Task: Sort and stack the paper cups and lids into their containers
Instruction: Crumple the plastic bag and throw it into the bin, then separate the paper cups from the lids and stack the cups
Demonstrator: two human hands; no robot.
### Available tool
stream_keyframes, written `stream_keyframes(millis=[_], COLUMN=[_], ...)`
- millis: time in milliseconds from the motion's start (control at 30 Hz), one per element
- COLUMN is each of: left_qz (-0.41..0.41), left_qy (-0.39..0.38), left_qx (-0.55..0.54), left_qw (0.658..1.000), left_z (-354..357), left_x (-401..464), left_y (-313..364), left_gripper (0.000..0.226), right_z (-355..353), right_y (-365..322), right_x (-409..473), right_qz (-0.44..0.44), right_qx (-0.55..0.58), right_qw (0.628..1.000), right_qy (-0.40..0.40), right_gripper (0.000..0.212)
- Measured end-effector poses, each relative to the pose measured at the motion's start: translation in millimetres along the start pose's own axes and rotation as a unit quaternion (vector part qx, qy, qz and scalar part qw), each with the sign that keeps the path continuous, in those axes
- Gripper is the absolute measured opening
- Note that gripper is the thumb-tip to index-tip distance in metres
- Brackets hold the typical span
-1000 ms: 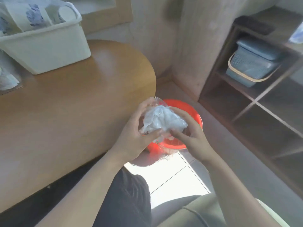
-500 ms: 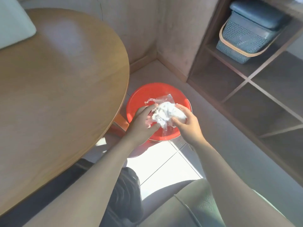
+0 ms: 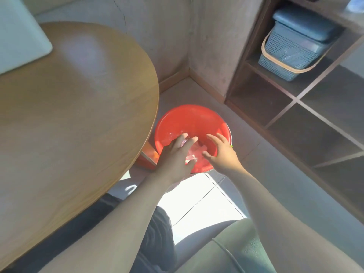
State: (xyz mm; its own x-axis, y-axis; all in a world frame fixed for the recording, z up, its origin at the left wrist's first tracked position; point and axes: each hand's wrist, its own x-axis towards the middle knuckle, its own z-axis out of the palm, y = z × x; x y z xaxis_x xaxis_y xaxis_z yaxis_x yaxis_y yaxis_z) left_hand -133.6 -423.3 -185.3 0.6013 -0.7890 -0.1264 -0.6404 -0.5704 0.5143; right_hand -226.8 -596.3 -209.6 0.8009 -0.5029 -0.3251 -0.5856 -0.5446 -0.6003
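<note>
Cups and lids, the task's own items, could not be made out in the head view; only a corner of a pale container (image 3: 21,34) showed on the wooden worktop (image 3: 78,107), and whether it held any could not be told.

Head view: a red bucket (image 3: 189,119) stood on the floor just beside the worktop's edge. Crumpled clear plastic wrapping (image 3: 194,152) lay inside it. The left hand (image 3: 175,156) hung over the near rim with fingers spread and relaxed, holding nothing that could be seen, though its fingertips were close to the wrapping. The right hand (image 3: 220,150) hovered over the bucket with fingers wide apart, empty. A blue lidded basket (image 3: 295,44) sat on a shelf of the wooden shelving unit (image 3: 291,99) to the right.

Judgement: the step in hand was discarding packaging. To do it well, confirm the wrapping sits fully below the rim, lift both hands clear without dragging plastic out, then turn to the worktop.
</note>
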Motion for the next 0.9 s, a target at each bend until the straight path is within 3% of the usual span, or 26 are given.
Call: stream_keyframes(millis=[167,333,600,900], left_qz=[0.067,0.119,0.051,-0.048], left_qy=[0.059,0.166,0.282,0.371], left_qx=[0.003,0.067,0.084,0.079], left_qw=[0.996,0.977,0.954,0.924], left_z=[-57,-116,-192,-250], left_x=[-22,-61,-138,-252], left_y=[34,52,12,-79], left_gripper=[0.071,0.072,0.062,0.063], right_z=[-39,-65,-52,27], right_y=[-43,-97,-197,-326], right_x=[-30,-60,-97,-129], right_qz=[-0.104,-0.201,-0.315,-0.410], right_qx=[-0.018,-0.020,-0.030,-0.073], right_qw=[0.992,0.973,0.941,0.907], right_qy=[0.069,0.114,0.116,0.053], right_gripper=[0.068,0.067,0.065,0.068])
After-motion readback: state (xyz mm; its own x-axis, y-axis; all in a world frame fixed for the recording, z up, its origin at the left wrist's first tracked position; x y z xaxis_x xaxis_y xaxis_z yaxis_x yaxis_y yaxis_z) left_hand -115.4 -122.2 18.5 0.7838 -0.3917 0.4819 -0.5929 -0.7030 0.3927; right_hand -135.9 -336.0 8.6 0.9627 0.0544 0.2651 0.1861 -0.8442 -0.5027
